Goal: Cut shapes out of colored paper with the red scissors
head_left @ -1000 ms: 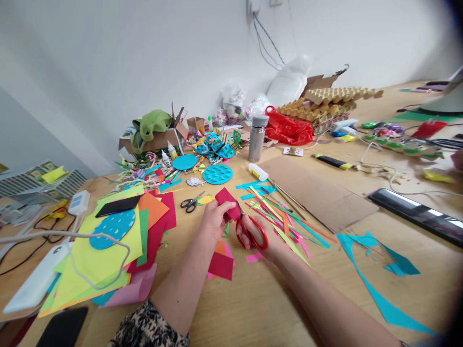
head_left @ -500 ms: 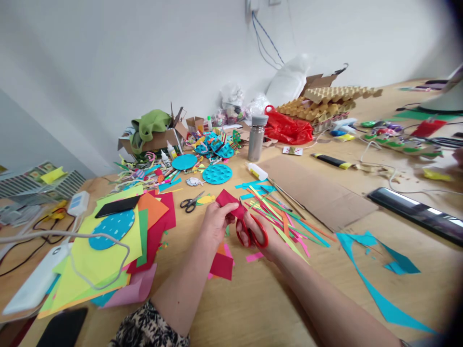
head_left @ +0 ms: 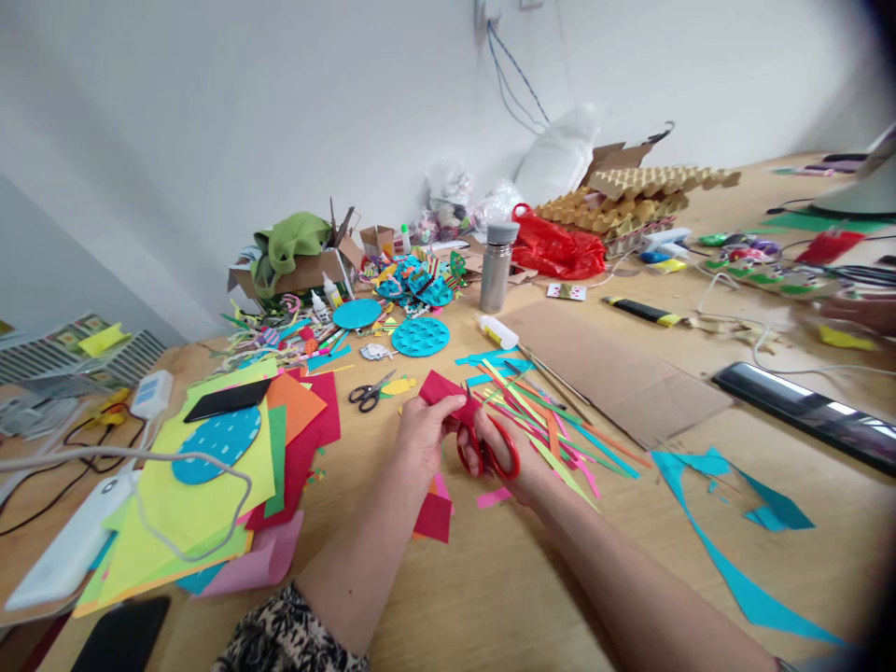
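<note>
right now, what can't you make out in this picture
All in the head view:
1. One blade of the red-handled scissors in the right hand: mostly hidden by the held red paper.
2. Some fingertips of the left hand: hidden by that paper and the hand itself.
3. Another person's hand: blurred, cut off by the right edge.
4. Part of the cardboard box's inside: covered by green cloth.

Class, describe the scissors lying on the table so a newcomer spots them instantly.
Find the steel bottle. Come nearer and left, past the textured blue disc. The scissors lie beside a yellow cutout, black-handled, unlike the red-handled pair in the right hand.
</note>
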Available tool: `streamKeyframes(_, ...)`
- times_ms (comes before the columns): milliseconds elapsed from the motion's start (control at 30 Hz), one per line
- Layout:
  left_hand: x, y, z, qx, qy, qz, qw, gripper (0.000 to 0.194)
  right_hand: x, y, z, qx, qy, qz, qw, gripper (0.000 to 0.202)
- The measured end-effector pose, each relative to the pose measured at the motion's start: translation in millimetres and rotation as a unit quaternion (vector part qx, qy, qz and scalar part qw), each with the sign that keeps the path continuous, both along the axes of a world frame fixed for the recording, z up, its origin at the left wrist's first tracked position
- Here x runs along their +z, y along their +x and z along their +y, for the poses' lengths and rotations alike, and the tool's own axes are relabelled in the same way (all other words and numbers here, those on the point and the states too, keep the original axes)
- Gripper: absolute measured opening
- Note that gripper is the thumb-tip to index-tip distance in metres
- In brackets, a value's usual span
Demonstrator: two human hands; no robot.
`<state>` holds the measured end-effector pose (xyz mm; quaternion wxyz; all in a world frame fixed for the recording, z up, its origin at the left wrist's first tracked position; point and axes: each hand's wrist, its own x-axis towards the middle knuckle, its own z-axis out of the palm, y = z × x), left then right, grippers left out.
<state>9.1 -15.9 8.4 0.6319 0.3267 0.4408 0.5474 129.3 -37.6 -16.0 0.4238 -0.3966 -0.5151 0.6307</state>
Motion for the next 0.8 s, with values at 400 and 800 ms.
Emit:
streamKeyframes(400, -1.3, -0.2, 0.7, -0.006, -0.003, -0.010, 1.000, 0.023, -0.8, 1.2, 0.6, 0.006, 0.005, -0.019, 1.000, 0.061)
streamKeyframes(800, -3.8, -1.6, 2.6, -0.008, -0.004, -0.009, 1.000, 0.023, -4.0, 0.0, 1.8, 0.001, 0.005, -0.010, 1.000, 0.062)
